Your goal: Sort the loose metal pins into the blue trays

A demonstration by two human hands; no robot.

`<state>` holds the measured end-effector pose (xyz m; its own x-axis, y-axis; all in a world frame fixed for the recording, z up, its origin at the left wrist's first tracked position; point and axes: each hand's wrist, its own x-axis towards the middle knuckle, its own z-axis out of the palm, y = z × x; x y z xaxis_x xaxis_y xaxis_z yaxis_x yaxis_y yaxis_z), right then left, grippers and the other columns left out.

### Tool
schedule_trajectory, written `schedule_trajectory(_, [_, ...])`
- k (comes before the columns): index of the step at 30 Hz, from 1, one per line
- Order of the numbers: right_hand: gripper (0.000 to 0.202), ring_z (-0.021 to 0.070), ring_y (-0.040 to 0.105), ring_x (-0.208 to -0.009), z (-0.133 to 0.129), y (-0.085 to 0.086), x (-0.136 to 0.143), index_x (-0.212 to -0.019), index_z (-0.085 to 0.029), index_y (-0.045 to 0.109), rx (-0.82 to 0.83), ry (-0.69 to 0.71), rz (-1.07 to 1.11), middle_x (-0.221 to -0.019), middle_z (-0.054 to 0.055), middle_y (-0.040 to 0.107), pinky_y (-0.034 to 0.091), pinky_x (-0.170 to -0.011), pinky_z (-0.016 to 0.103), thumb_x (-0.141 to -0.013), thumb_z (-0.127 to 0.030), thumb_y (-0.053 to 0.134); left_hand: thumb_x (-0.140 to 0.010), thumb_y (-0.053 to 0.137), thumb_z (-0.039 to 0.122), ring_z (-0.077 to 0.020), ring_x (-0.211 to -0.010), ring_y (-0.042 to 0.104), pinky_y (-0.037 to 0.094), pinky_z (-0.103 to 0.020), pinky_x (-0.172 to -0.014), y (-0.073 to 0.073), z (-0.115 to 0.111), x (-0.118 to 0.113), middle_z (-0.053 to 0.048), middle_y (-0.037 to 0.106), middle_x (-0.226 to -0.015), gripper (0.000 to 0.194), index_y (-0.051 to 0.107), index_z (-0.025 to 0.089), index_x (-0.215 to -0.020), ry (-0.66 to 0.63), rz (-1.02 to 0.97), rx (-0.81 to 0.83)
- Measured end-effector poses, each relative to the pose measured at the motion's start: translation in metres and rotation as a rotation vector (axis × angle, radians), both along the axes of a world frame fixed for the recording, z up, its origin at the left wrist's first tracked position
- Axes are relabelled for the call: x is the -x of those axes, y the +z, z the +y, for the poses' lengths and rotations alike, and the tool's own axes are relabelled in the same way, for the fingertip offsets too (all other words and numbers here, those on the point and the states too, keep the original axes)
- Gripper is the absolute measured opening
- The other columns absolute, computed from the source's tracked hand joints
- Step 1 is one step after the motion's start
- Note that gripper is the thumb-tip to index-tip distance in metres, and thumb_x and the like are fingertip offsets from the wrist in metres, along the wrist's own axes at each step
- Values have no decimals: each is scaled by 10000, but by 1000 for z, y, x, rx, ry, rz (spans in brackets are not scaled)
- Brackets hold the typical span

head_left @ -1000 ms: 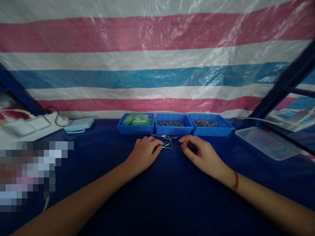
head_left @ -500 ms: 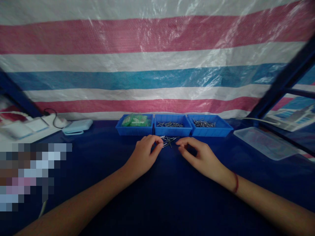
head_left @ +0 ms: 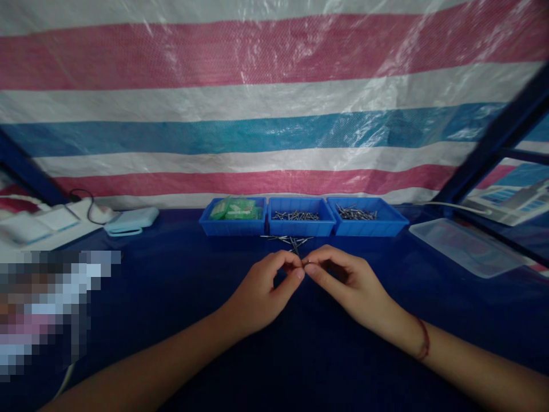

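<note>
My left hand (head_left: 268,289) and my right hand (head_left: 349,280) meet fingertip to fingertip over the dark blue table. Each is closed in a pinch on something too small to make out. Just beyond them lies a loose pile of thin metal pieces (head_left: 295,242), like screws or nails. Behind the pile three blue bins stand side by side: the left bin (head_left: 234,229) holds green packets (head_left: 238,209), while the middle bin (head_left: 301,229) and the right bin (head_left: 369,228) hold similar metal pieces.
A translucent lid or tray (head_left: 472,249) lies at the right. At the left are a light blue case (head_left: 132,221) and a white power strip (head_left: 55,226) with cables. A striped plastic sheet (head_left: 274,131) hangs behind the table. A pixelated patch covers the lower left.
Both hands have moved nearer to me, away from the metal pile, and their fingertips have come together. More of the pile's left part now shows.
</note>
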<state>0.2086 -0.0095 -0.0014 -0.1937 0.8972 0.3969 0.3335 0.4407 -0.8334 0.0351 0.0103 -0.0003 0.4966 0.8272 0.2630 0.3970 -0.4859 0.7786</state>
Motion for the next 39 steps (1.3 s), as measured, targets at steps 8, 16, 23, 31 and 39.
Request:
schedule_trajectory(8, [107, 149, 595, -728, -3, 2, 0, -851, -216, 637, -28, -8, -2, -794, 19, 642, 485, -611, 278, -834, -293, 565, -878, 507, 271, -160, -788, 592, 453, -295, -737, -1, -1, -1, -16, 656, -890, 131, 601, 201, -936, -9, 12, -35])
schedule_trajectory(16, [105, 147, 597, -725, -3, 2, 0, -836, -209, 644, -26, 0, -9, -785, 21, 642, 480, -614, 271, -830, -286, 573, -859, 534, 243, -143, -770, 587, 450, -274, -724, -1, 0, -1, -7, 641, -861, 83, 586, 193, -898, 1, -29, -43])
schedule_trajectory(23, [101, 149, 603, -721, -2, 1, -1, -842, -204, 645, -31, -14, -15, -789, 23, 648, 479, -609, 270, -824, -271, 571, -809, 572, 196, -128, -727, 561, 442, -257, -702, 0, -1, 0, 14, 616, -795, 18, 575, 192, -826, 61, -94, -54])
schedule_trajectory(31, [149, 154, 611, -721, 0, 1, 1, -824, -193, 653, 25, 21, -102, -788, 32, 661, 490, -651, 285, -840, -287, 538, -808, 565, 212, -137, -742, 571, 439, -271, -706, 1, -2, 1, 6, 621, -812, 30, 570, 198, -834, 100, -130, -100])
schedule_trajectory(39, [267, 167, 645, -707, 33, 10, -40, -790, -188, 658, -196, -473, -294, -796, 36, 706, 506, -633, 274, -851, -377, 479, -856, 513, 252, -133, -723, 569, 437, -293, -721, -1, 6, 5, 15, 583, -784, 262, 438, 210, -1104, 119, -111, -140])
